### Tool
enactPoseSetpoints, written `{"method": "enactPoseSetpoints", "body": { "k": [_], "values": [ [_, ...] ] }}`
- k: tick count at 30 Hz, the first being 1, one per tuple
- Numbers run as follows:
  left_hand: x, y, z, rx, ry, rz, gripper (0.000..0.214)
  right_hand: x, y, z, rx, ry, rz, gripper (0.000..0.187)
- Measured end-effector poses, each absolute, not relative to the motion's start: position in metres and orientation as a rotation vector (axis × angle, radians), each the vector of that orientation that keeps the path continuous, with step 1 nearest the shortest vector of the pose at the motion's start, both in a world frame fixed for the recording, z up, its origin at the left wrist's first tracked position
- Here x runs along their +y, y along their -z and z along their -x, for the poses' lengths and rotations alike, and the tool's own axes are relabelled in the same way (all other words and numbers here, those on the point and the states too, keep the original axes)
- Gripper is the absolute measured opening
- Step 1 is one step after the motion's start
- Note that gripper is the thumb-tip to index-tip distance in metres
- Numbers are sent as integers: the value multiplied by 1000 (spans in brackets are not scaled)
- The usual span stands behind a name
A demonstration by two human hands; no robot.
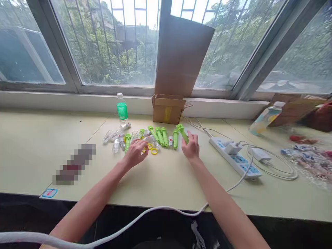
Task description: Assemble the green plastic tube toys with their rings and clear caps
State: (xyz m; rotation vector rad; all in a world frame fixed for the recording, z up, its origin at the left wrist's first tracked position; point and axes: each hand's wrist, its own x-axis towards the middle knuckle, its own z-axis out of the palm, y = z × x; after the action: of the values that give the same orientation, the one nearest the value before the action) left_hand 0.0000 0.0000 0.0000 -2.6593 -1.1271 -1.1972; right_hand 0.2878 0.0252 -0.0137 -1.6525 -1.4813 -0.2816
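Note:
My right hand (191, 146) is wrapped round a green plastic microphone-shaped handle (182, 132), its ridged round head pointing up and left. My left hand (135, 152) hovers low over the pile, fingers curved and thumb apart. Beside its fingertips lie several small yellow rings (154, 151). Between the hands, more green handles (164, 137) lie roughly side by side, with one nearer my right hand (175, 139). A small clear-and-white piece with a red dot (170, 141) sits among them. Clear plastic cups (116, 146) are heaped left of my left hand, next to another green handle (127, 141).
A bottle with a green label (122, 110) stands behind the pile. Near the window is a cardboard box (168, 110). At right lie a power strip (236, 157) with plugs and cables, a tilted bottle (267, 118) and bagged items (308, 157). A white cable (166, 208) crosses the front edge.

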Motion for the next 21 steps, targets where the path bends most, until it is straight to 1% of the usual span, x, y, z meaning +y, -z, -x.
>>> {"method": "enactPoseSetpoints", "body": {
  "k": [4, 8, 11, 21],
  "values": [
    [2, -2, 6, -1349, 1453, 2561, 4, 16, 9, -271, -1618, 296, 1524, 47],
    [2, -7, 9, -1461, 1677, 2528, 14, 6, 7, -257, -1744, 288, 1398, 42],
    [2, -9, 10, -1469, 1728, 2526, 18, -1, 6, -249, -1841, 247, 1320, 37],
    [3, -7, 10, -1460, 1782, 2509, 18, -7, 8, -238, -2009, 188, 1130, 33]
  ]
}}
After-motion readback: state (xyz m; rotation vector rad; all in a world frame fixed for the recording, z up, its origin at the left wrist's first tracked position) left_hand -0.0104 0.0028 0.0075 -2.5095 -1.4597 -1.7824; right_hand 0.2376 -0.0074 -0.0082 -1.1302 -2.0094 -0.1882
